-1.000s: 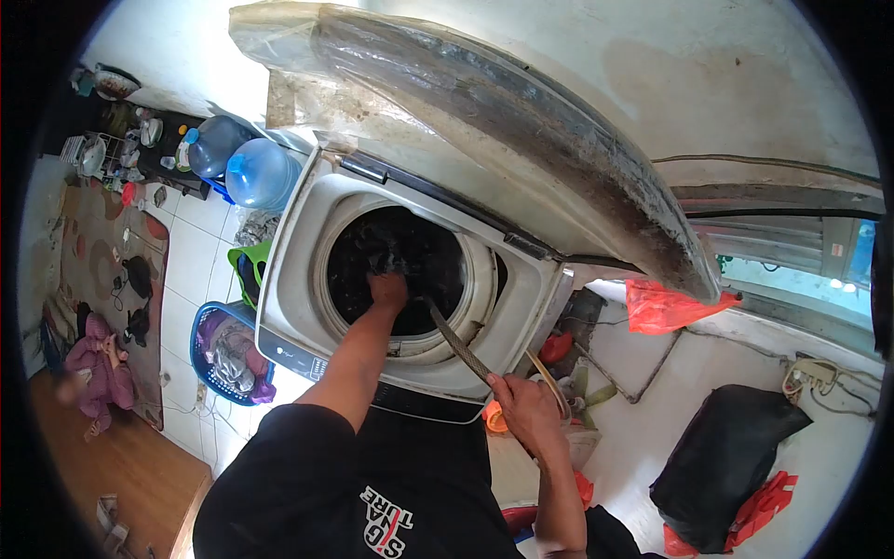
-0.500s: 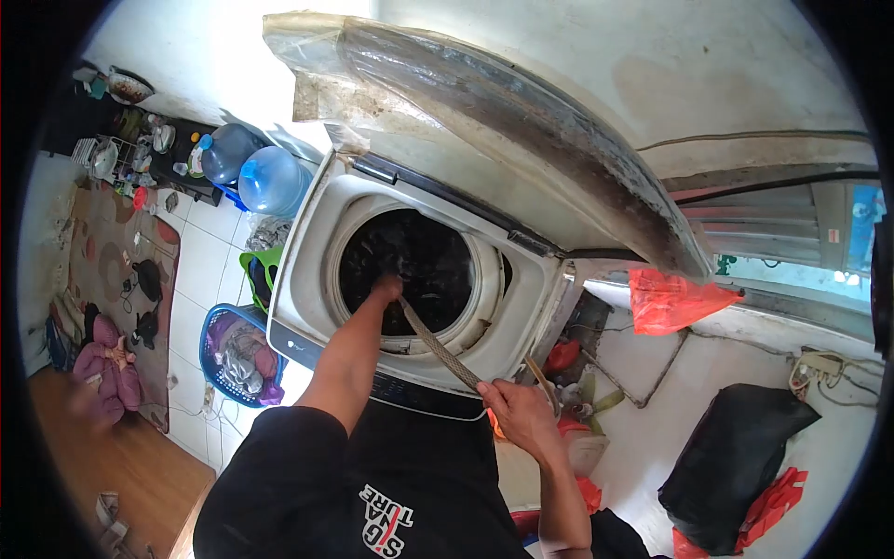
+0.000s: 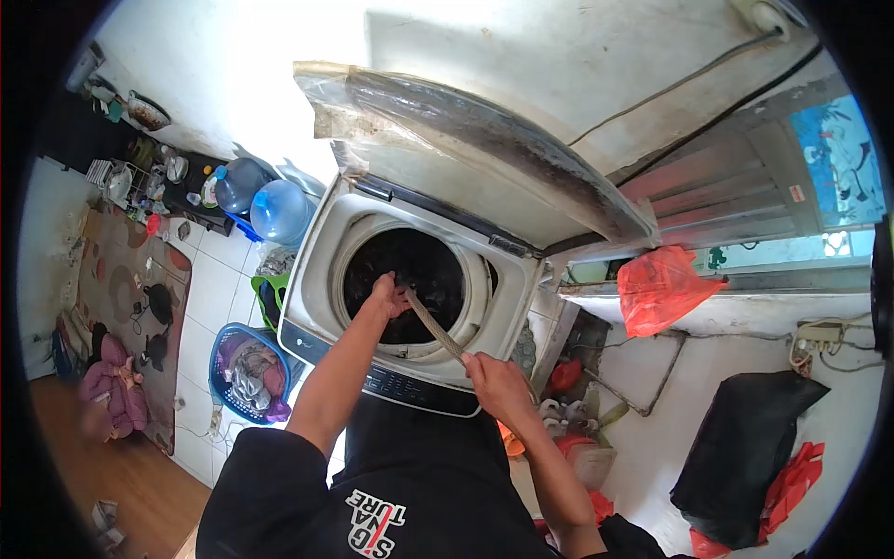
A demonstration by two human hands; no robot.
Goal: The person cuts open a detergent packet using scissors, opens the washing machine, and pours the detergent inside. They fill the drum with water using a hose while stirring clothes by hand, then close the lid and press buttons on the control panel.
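A top-loading washing machine (image 3: 307, 307) stands in front of me with its lid (image 3: 466, 121) raised. Dark contents lie in its round drum (image 3: 419, 256); I cannot make out whether it is cloth, water or both. Over the drum opening is my left hand (image 3: 389, 296), its fingers apart and nothing visibly held. The end of a patterned, light-brown hose (image 3: 433, 324) lies against or just beside that hand's thumb side. My right hand (image 3: 498, 384) grips the hose farther back, above the machine's front right rim. Beyond that hand the hose runs down, partly hidden.
A blue basket of laundry (image 3: 247, 373) stands left of the machine, near large blue water bottles (image 3: 279, 212). Another person (image 3: 116, 387) sits on the floor far left. At right are a red plastic bag (image 3: 661, 289), a black bag (image 3: 745, 456) and wall sockets (image 3: 819, 340).
My left hand has risen from deeper in the drum, and its fingers now show beside the hose end. My right hand still grips the hose. The camera view has shifted.
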